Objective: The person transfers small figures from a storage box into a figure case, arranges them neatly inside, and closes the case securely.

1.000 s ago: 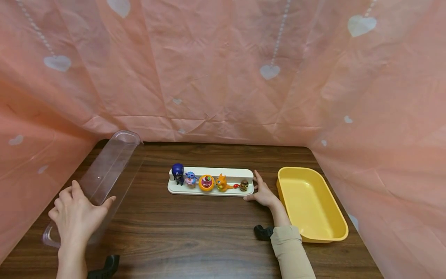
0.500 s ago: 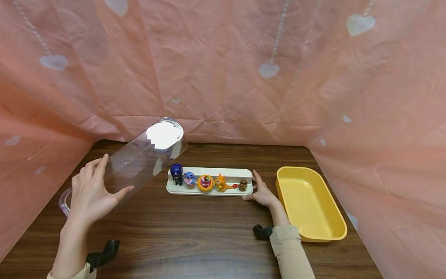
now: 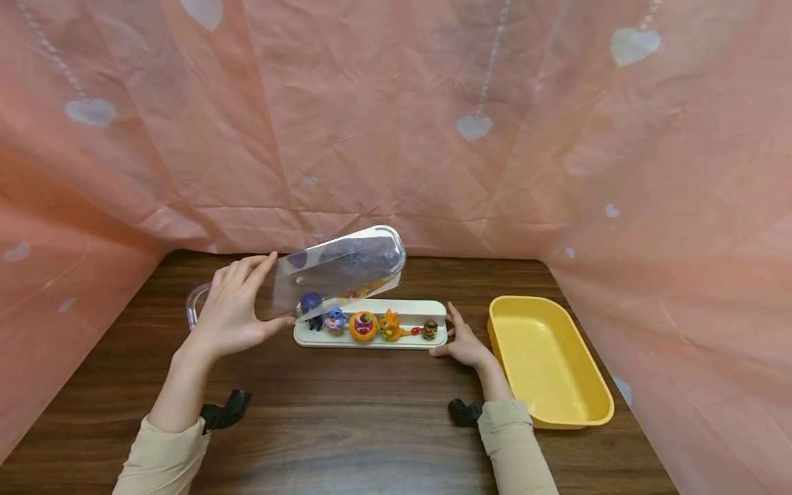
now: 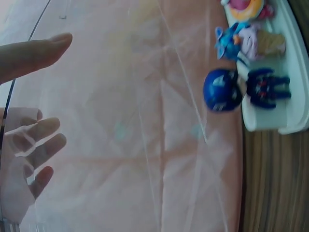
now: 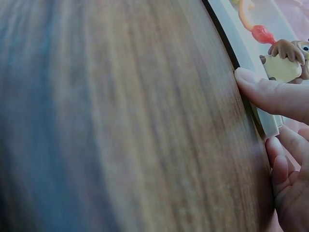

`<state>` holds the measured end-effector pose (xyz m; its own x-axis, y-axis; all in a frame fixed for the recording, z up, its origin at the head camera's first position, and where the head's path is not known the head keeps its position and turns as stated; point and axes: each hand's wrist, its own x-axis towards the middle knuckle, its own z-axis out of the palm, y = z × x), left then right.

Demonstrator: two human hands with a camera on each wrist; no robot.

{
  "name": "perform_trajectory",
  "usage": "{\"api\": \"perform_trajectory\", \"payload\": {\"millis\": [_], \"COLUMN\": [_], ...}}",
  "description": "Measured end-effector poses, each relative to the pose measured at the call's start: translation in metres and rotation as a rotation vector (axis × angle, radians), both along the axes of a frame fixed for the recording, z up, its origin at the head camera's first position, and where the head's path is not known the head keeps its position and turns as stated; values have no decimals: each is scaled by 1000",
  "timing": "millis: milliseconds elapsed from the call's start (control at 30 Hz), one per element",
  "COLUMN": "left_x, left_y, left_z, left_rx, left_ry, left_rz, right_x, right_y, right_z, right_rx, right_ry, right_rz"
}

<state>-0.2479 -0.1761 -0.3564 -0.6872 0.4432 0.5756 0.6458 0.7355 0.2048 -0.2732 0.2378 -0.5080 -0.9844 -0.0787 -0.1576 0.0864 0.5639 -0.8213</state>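
Note:
My left hand [image 3: 232,309] grips a long clear plastic cover [image 3: 337,268] between thumb and fingers. The cover is tilted in the air, its far end raised to the right above a white display base [image 3: 421,309]. On the base stand a dark blue helmeted figurine [image 4: 222,91], a blue-and-pink one [image 3: 335,320], a round orange one [image 3: 363,326], an orange cat-like one with a red-tipped tail [image 3: 391,324] and a small brown one [image 3: 430,329]. My right hand [image 3: 468,346] holds the base's right end, thumb on the front edge [image 5: 256,82] and fingers around the end.
A yellow plastic tub [image 3: 551,364] stands right of the base, beside my right forearm. The dark wood table [image 3: 359,426] backs onto a pink curtain [image 3: 371,137] with white hearts, which also hangs along both sides.
My left hand has carried the clear cover up from the left and across to the right, turning it nearer to the base's direction. My right hand has stayed on the base.

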Motion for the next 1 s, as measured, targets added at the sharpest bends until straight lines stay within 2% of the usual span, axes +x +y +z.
{"api": "perform_trajectory", "payload": {"millis": [133,467,700,867,1000], "left_x": [-9,-24,-31,-36,-39], "left_y": [16,46,58,65,69], "left_z": [-4,-15,-21,-26,-32], "left_rx": [-52,-98,-153,-195,-203], "left_ry": [-19,-105,-75,-46,-35], "left_rz": [-48,-174,-255,-276,-280], "right_x": [0,-1,1,0,0], "right_y": [0,0,-2,-2,-2], "right_z": [-1,-2,-3,-5,-8], "right_rx": [2,-12,-26,-12,-19], "right_ry": [12,17,49,123,145], "right_rz": [-3,0,-6,53,71]}}
